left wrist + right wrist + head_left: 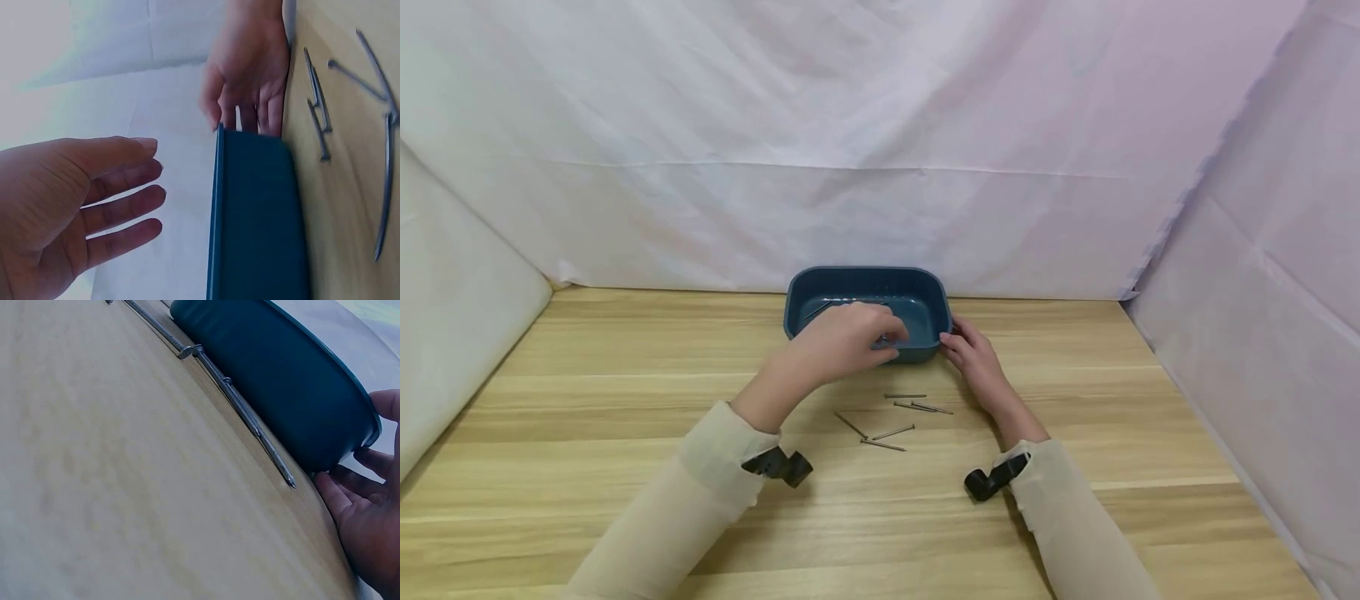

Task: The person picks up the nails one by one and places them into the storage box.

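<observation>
1. While your left hand (850, 337) hovered over the near edge of the blue tray (925, 287), its fingers were spread and relaxed, holding nothing; the left wrist view showed the open palm beside the tray's rim with no nail in it.
2. Your right hand (973, 354) rested against the tray's right near corner, fingertips touching the outer wall just under the rim, not curled round it; the right wrist view showed the same light contact.
3. The tray sat toward the far middle of the wooden surface (587, 400), close to the white cloth backdrop (880, 125), and at least one nail (817, 309) lay inside it, along its left part.
4. A loose group of nails (891, 421) lay on the surface just in front of the tray, between your two wrists, some crossing or touching each other.
5. Both forearms wore pale sleeves (700, 492), each with a black camera mount (782, 465) at the wrist.
</observation>
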